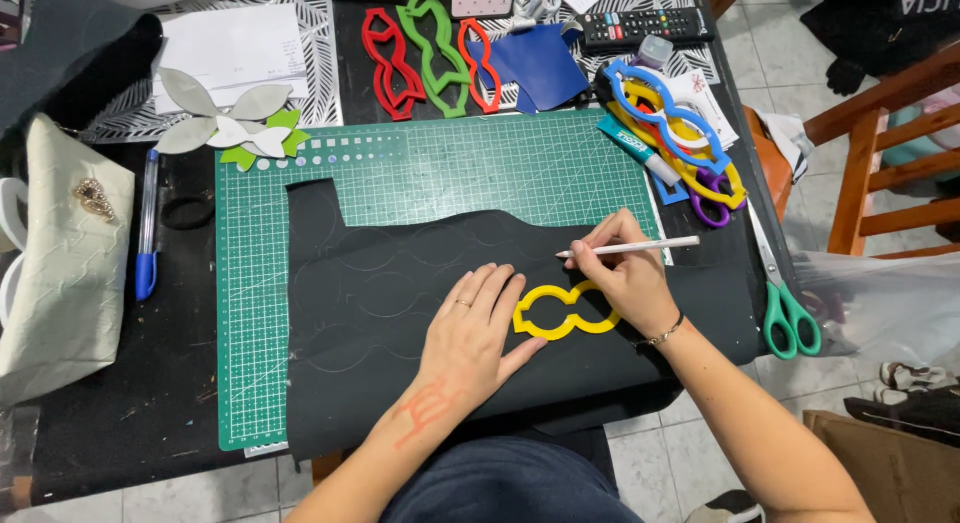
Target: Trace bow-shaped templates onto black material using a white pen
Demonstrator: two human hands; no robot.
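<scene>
Head view: left hand (470, 338) lies flat, fingers spread, pinning one yellow plastic figure-eight stencil (565, 312) on a black fabric sheet (380, 323). Right hand (622, 273) pinches a white marking pencil (628, 247), its tip hidden. Beyond, on the green cutting mat (440, 163)'s far side, three red and green stencils (430, 48); farther stencils overlap, count unclear.

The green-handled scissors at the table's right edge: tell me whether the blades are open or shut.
Shut. The green-handled scissors lie flat on the table, their blades together in one narrow strip and the two handle loops side by side.
</scene>
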